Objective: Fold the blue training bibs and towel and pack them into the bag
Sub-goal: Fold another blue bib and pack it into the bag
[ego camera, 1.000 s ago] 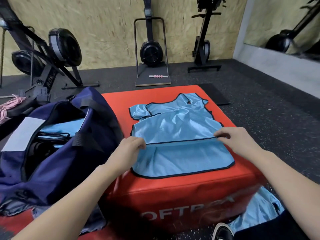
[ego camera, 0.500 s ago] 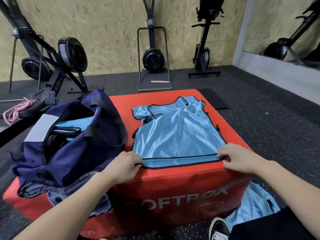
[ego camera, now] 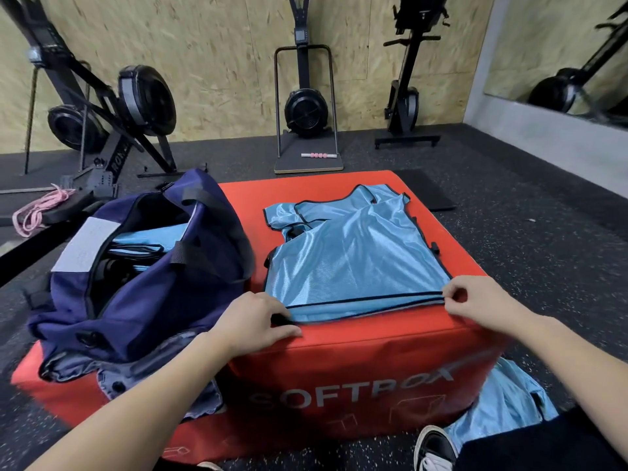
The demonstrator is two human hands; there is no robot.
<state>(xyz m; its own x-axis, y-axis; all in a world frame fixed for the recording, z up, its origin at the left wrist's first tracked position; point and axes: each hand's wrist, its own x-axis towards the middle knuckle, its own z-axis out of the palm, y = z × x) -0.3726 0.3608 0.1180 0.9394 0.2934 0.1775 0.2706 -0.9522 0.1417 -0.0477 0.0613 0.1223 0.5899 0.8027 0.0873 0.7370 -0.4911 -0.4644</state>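
Note:
A shiny light-blue training bib with black trim lies flat on the red soft box, its hem toward me. My left hand pinches the hem's near-left corner. My right hand pinches the near-right corner. Both sit at the box's front edge. To the left, the open navy bag holds folded blue fabric. Another blue bib lies on the floor at the lower right, partly hidden by the box.
My shoe is on the floor below the box. A pink rope lies at the far left. Rowing machines and a ski machine stand along the wooden back wall. A black mat lies behind the box.
Both hands have drawn the upper layer's hem toward me, from mid-bib to the front edge of the box, so it now lies over the lower hem.

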